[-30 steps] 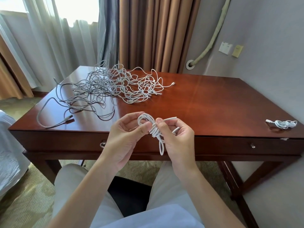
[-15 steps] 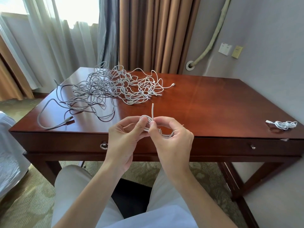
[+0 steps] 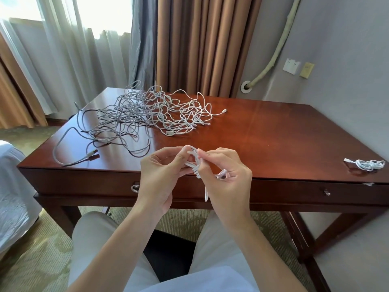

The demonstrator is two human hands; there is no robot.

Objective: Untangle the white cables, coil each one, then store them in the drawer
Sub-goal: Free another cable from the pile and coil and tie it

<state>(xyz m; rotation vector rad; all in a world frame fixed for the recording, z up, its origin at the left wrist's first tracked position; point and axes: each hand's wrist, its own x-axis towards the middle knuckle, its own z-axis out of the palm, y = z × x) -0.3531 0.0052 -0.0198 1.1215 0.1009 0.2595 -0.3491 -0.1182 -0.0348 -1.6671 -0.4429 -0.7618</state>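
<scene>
Holding a small white cable bundle (image 3: pixel 196 165) between both hands, head view, just in front of the desk's near edge (image 3: pixel 105 171) and above the lap. Left hand (image 3: pixel 162 173) pinches the upper loop end with thumb and fingers curled; right hand (image 3: pixel 225 173) pinches the wrapped middle, a short tail hanging down beside its palm. Hands almost touching, both clamped on the same cable. Bundle's long axis runs roughly up-down, top tilted toward the left hand. Likely step: finishing the wrap, tucking the end. One coiled cable (image 3: pixel 368 165) sits on the desk far right, nearer the right hand. Big tangle (image 3: pixel 147 114) lies far left on the desk, nearer the left hand. Drawer (image 3: pixel 294 191) sits closed just behind the hands; its knob (image 3: pixel 326 192) is on the right-hand side.
</scene>
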